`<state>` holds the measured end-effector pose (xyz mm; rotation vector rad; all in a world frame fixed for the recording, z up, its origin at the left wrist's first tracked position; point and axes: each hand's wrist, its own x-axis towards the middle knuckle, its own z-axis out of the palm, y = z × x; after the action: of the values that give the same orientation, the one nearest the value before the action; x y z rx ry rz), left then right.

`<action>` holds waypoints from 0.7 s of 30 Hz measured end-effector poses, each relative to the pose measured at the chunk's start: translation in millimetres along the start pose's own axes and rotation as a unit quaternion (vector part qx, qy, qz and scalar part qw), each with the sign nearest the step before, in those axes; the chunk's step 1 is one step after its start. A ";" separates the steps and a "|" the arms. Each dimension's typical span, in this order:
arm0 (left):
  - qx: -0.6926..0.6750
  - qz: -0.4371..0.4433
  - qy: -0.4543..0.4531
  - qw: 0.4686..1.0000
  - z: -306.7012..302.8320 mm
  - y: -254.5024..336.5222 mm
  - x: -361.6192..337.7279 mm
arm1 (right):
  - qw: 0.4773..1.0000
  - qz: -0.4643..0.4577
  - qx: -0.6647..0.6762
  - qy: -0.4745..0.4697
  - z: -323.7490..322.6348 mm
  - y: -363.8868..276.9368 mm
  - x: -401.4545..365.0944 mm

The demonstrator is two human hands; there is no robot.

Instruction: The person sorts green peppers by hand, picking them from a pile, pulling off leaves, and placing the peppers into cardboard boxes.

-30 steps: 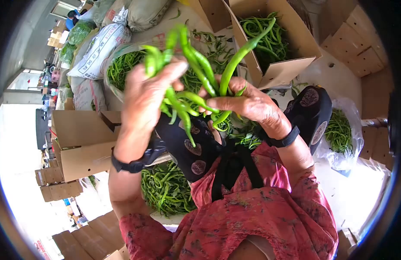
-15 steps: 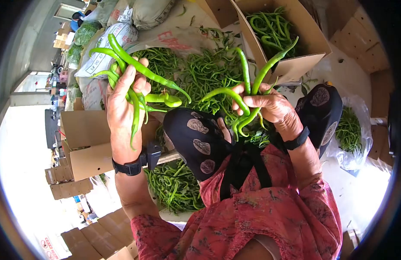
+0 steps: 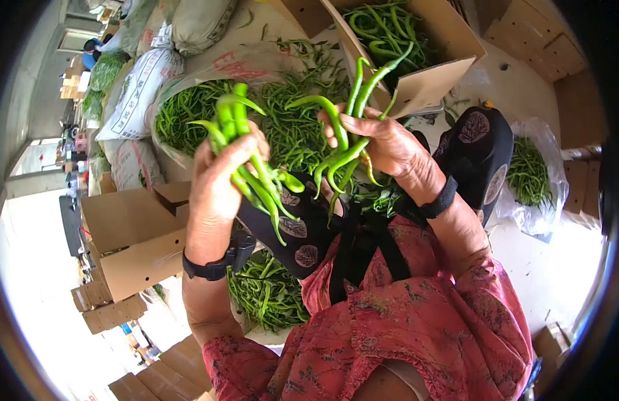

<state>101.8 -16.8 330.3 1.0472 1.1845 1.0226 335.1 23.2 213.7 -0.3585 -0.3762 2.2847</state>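
A bunch of long green peppers is gripped in my left hand, the fingers wrapped round it and the tips pointing both up and down; it is slightly blurred. My right hand pinches several curved green peppers between thumb and fingers, some standing up and others hanging below. The two hands are apart, above my knees. Beyond them a large heap of green peppers lies on the floor and in an open plastic bag.
An open cardboard box with peppers stands at the upper right. More peppers lie below my left forearm. A clear bag of peppers is at the right. Cardboard boxes and white sacks stand at the left. Another person is far back.
The view has shifted. My left hand has turned, and its peppers are now bunched more upright and closely together. My right hand still holds its peppers, a little lower on the fingers' far side.
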 end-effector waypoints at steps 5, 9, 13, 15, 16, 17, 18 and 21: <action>0.095 -0.053 0.019 0.994 44.5 -29.6 10.8 | 0.999 -0.004 0.042 -0.001 -1.3 8.6 6.8; 0.220 0.081 0.038 0.971 62.7 -70.0 23.4 | 0.992 -0.068 0.081 0.063 7.6 13.7 6.7; 0.254 0.010 0.013 0.967 59.3 -76.5 29.2 | 0.996 -0.038 0.019 0.081 -2.1 8.4 1.4; 0.070 -0.001 0.033 0.997 69.8 -67.7 26.2 | 0.989 -0.047 -0.073 0.121 5.1 3.8 -1.9; 0.102 -0.006 0.054 0.993 66.2 -63.5 24.1 | 0.985 -0.042 -0.119 0.114 1.1 2.4 -1.5; 0.133 -0.011 0.076 0.988 61.6 -58.5 24.1 | 0.980 -0.038 -0.165 0.105 -2.6 0.8 -1.0; 0.103 0.050 0.103 0.988 63.4 -48.5 26.5 | 0.958 -0.044 -0.263 0.102 2.5 -3.9 -4.9; 0.171 0.135 0.139 0.966 62.9 -4.7 40.3 | 0.897 -0.038 -0.433 0.084 -8.9 1.9 -2.8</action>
<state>168.5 16.3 322.4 1.3972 1.5140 1.2334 339.0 21.2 205.3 -0.9512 -1.2905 1.8674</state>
